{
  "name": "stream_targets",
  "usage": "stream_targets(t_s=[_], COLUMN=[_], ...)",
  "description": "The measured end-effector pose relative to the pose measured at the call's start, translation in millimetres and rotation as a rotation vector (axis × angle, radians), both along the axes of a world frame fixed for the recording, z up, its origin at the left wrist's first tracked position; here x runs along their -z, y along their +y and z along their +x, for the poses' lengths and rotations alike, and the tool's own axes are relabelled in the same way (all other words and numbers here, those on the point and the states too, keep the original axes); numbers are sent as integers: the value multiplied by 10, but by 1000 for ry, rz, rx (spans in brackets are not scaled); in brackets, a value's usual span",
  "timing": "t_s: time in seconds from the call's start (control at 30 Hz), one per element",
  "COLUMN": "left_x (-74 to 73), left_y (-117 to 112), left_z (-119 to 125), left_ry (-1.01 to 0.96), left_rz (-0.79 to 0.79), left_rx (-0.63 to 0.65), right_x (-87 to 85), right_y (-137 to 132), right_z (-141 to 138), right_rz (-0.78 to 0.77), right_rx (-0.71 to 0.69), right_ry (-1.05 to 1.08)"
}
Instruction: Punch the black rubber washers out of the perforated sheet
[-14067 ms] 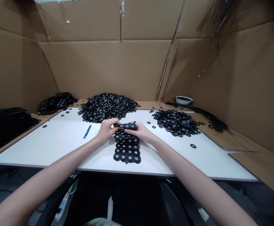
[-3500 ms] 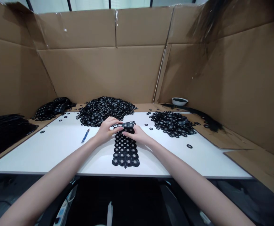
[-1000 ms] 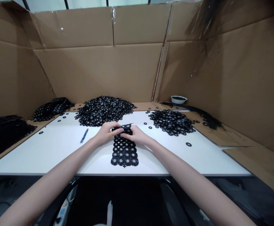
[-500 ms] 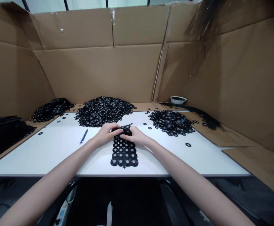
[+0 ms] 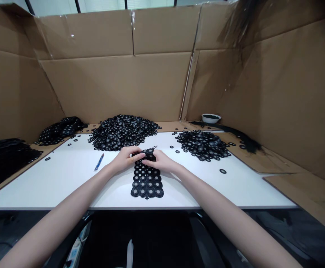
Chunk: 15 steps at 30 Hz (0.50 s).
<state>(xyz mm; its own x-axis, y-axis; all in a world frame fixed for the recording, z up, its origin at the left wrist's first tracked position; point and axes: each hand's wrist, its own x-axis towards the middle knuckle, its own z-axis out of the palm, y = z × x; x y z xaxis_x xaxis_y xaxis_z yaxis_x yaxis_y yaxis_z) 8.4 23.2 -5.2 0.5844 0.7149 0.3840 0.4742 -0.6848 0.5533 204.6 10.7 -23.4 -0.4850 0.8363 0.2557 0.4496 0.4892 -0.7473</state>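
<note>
A strip of joined black rings (image 5: pixel 147 184) hangs down over the white tabletop toward its front edge, its rings in rows with pale centres. My left hand (image 5: pixel 127 158) pinches the strip's upper left side between thumb and fingers. On the upper right side, my right hand (image 5: pixel 159 160) grips it the same way, its thumb lying across the front. A thin dark loop or cord end sticks out at the top, between the hands. The fingertips behind the strip are hidden.
Behind the hands lies a large heap of black rings (image 5: pixel 123 130); a smaller ring heap (image 5: pixel 203 145) is at right. A blue pen-like tool (image 5: pixel 99 162) lies left. Black cords (image 5: pixel 240 136) and a white bowl (image 5: pixel 211 118) stand back right. Cardboard walls (image 5: pixel 109 85) surround the tabletop (image 5: pixel 67 178).
Almost nothing differs. Both hands keep their hold on the ring strip, and the whole view has shifted very slightly.
</note>
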Motion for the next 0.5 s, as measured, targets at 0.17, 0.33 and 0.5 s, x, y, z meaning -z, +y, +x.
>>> stream_targets(t_s=[0.17, 0.33, 0.5], left_x=[3, 8, 13], left_y=[0, 5, 12], left_z=[-8, -9, -15], left_ry=[11, 10, 19], left_rz=[-4, -5, -10], left_rx=[-14, -4, -3], right_x=[2, -2, -18], right_y=[10, 19, 6], right_z=[1, -1, 0], right_rz=[36, 47, 58], right_rx=[-13, -16, -10], right_ry=[-16, -43, -62])
